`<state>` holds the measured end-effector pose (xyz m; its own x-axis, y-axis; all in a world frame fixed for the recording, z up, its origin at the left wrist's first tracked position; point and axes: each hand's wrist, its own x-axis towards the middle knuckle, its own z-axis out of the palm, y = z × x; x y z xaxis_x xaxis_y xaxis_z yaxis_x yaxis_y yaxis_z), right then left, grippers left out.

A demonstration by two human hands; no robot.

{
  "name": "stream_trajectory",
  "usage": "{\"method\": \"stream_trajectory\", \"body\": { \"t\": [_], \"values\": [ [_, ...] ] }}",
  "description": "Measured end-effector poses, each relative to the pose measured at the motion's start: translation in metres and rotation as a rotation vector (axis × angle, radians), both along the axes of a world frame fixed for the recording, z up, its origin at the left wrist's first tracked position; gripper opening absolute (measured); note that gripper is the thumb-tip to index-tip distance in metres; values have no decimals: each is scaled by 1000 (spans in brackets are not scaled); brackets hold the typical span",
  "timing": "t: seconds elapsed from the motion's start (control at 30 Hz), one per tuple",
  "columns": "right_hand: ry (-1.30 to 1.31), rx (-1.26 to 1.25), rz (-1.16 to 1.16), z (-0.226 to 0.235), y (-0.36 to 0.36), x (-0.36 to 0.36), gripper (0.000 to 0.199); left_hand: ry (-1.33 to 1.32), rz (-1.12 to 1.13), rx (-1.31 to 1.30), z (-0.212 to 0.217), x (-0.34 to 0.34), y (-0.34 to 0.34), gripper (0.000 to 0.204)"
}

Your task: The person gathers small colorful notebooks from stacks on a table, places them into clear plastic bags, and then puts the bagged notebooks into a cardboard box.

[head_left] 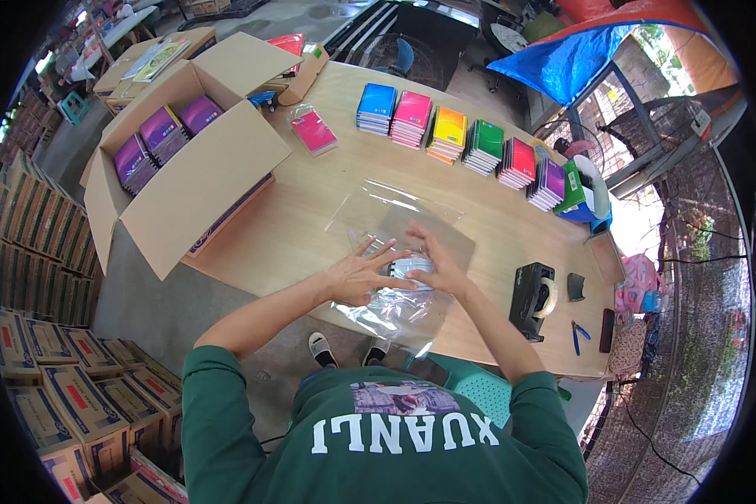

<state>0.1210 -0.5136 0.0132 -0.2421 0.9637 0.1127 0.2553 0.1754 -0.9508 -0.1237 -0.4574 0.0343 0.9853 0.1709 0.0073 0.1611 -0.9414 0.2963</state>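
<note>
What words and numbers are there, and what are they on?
I won't copy the words out, but I'll say where they are.
Green shirt: big, clear white letters, upside down in this view.
Stacked cartons, lower left: print too small to read.
Notebook stacks: print too small to read.
Any other print is too small or blurred.

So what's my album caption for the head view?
Left grip and right grip at a bundle amid clear plastic, colourful booklet stacks beyond.

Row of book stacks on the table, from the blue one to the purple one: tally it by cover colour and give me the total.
Blue stack: 1
Pink stack: 1
Yellow-orange stack: 1
Green stack: 1
Red stack: 1
Purple stack: 1
Total: 6
</note>
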Motion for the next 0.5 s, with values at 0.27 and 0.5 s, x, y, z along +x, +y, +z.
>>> {"method": "stream_trajectory", "body": {
  "t": [0.27, 0.5],
  "values": [
    [96, -217, -47, -7, 5, -2, 123, -817, 432, -195, -19, 27, -55, 74],
    [30, -157, -63, -13, 8, 1, 121, -901, 437, -33, -15, 34, -52, 74]
  ]
}}
